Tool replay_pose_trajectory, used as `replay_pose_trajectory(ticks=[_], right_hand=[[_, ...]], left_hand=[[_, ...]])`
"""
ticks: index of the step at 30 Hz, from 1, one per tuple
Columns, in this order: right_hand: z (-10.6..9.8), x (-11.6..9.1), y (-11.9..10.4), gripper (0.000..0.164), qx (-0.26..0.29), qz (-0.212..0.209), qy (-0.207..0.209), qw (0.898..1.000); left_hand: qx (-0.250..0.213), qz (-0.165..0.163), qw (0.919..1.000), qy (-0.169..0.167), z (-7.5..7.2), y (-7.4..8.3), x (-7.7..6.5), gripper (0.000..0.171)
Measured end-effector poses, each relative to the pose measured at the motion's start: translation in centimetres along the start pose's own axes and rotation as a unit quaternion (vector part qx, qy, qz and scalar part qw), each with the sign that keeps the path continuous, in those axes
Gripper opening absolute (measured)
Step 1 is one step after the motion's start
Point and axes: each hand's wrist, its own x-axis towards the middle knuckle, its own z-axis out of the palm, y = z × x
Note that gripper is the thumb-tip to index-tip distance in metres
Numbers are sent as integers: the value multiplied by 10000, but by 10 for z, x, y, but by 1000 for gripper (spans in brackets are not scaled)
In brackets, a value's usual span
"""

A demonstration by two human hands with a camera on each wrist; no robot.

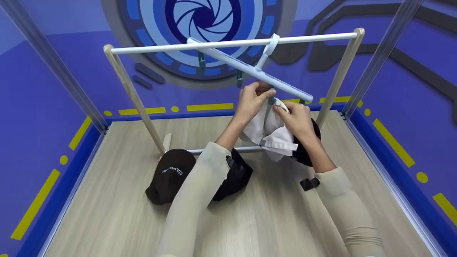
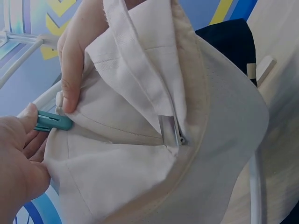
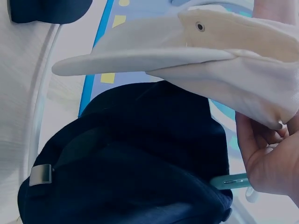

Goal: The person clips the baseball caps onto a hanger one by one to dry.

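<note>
A white cap [image 1: 280,137] hangs crown-up under the white clip hanger [image 1: 246,67], its strap and metal buckle [image 2: 169,130] facing the left wrist camera. My left hand [image 1: 250,101] pinches a green clip [image 2: 52,122] between thumb and fingers, and the clip's tip sits over the cap's top edge. With thumb and fingers, my right hand [image 1: 298,116] grips the same cap near its top button. Close behind, a dark cap [image 3: 140,158] hangs from another green clip [image 3: 230,181], partly hidden in the head view by the white cap and right hand.
The hanger hooks over the white rail [image 1: 150,49] of a rack with wooden posts [image 1: 134,96]. Two more clips [image 1: 201,61] hang at its left. On the wooden tabletop [image 1: 264,221] lie a dark brown cap [image 1: 173,175] and a black cap [image 1: 237,178], partly behind my left sleeve.
</note>
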Motion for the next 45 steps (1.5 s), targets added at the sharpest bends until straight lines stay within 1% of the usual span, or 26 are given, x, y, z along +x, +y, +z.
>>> replay_pose_trajectory(ticks=[2, 5, 15, 23, 30, 35, 41, 45], right_hand=[[-1, 0, 1, 21, 16, -1, 12, 10000], [-1, 0, 1, 22, 55, -30, -15, 10000], [-1, -1, 3, 22, 38, -44, -105, 9999], [-3, -3, 2, 25, 32, 77, -258, 9996], [-4, -5, 2, 27, 12, 207, -304, 9993], [-4, -7, 3, 30, 116, 223, -360, 9990], [-6, -10, 4, 35, 244, 356, -458, 9980], [-6, -15, 5, 37, 406, 379, -480, 9973]], left_hand=[[-10, -10, 10000, -42, -1, -1, -2, 32], [-67, -20, 10000, -20, -1, -2, -3, 36], [-83, 44, 10000, -14, 1, -5, -6, 38], [-255, 57, 9996, -66, 2, -5, -9, 41], [-408, 166, 9989, -148, 1, -11, -13, 32], [-291, 215, 9991, -212, -4, -17, -19, 28], [-64, 337, 9986, -409, -13, -24, -29, 27], [206, 461, 9977, -457, -19, -30, -37, 28]])
